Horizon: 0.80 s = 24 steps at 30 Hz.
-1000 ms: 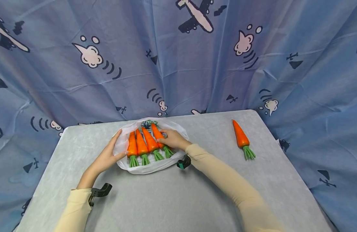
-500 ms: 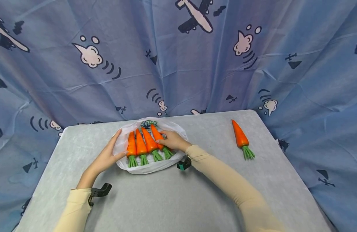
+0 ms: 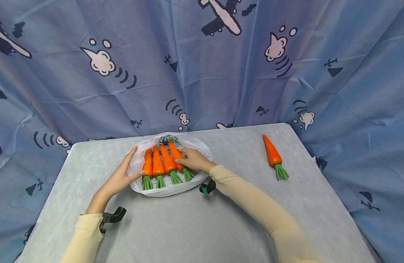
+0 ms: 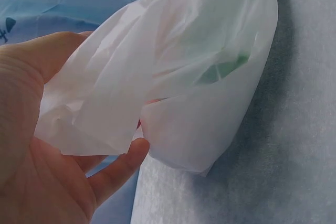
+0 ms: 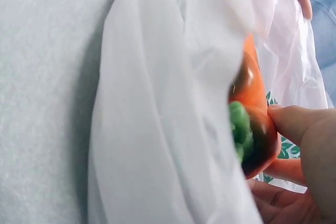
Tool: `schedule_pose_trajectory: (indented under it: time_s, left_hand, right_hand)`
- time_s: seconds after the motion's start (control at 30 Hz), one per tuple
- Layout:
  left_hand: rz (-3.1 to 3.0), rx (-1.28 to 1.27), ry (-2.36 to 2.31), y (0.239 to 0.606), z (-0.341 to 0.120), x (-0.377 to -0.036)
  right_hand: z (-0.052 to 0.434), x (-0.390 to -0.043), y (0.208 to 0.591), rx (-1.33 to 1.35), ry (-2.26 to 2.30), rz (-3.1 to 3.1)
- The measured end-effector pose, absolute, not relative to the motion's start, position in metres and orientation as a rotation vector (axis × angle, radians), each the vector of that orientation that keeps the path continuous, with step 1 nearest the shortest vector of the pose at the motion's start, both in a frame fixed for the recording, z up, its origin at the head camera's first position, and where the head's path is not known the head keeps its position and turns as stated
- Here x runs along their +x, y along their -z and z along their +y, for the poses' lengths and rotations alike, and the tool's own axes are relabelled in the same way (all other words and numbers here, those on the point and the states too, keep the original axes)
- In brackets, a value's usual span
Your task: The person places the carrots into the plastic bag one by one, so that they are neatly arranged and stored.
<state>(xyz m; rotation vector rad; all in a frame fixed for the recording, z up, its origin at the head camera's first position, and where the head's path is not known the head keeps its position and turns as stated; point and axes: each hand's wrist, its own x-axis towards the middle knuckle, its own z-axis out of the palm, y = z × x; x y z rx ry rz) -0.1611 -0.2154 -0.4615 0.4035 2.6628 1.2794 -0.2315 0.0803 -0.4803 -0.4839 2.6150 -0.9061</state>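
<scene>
Several orange carrots [image 3: 157, 164] with green stem tufts lie side by side in an open white plastic bag [image 3: 175, 189], tips pointing away from me. My left hand [image 3: 120, 176] holds the bag's left side, its thumb near the leftmost carrot; in the left wrist view, the thin bag wall runs between its digits. Inside the bag's right part, my right hand [image 3: 196, 160] grips the rightmost carrot [image 3: 174, 151] between thumb and fingers. Its thumb rests on that carrot's thick end [image 5: 265, 129] in the right wrist view, where the bag's wall hides part of it.
One more carrot [image 3: 272, 151] lies alone on the grey-white table [image 3: 234, 219], right of the bag. A blue curtain [image 3: 202, 87] printed with airplanes hangs behind the table. A green leafy print [image 3: 169, 138] shows at the bag's far edge.
The carrots in the bag have shifted slightly left, the rightmost moving with my right hand. My left hand stays at the bag's side. The lone carrot lies where it was.
</scene>
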Motion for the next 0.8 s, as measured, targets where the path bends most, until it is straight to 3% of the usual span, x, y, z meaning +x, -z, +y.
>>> schedule_pose_trajectory:
  time_s: [0.8]
  left_hand:
    - [2.668,0.410,-1.287,0.4614,-0.2180,-0.1609]
  right_hand:
    - [0.0855,-0.2284,0.4742,-0.439,0.949,2.572]
